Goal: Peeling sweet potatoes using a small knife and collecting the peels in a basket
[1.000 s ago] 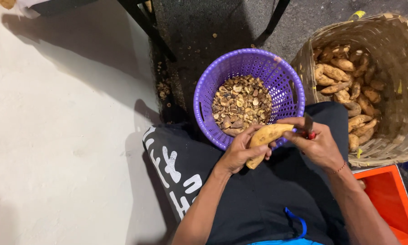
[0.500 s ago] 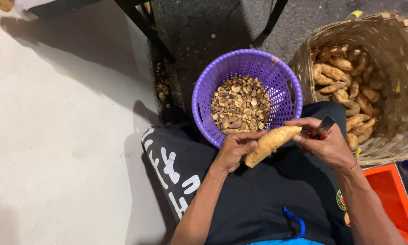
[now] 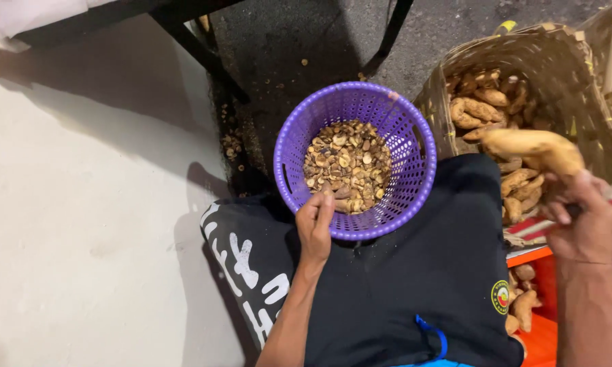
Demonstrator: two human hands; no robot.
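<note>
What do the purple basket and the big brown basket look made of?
Purple basket: moulded plastic by the look, with a uniform slotted lattice, smooth rolled rim and slight sheen. Brown basket: apparently woven bamboo or similar plant strips, matte, with flat interlaced slats and a frayed rim.

L hand [image 3: 315,224] fingers curled, R hand [image 3: 585,217] gripping.

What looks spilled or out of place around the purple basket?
Small brown scraps lie scattered on the dark ground left of the purple basket, like the bits heaped inside it, so some seem to have missed. Otherwise nothing stands out: the left hand rests at its rim, and the right hand holds a tuber over the woven basket.
</note>
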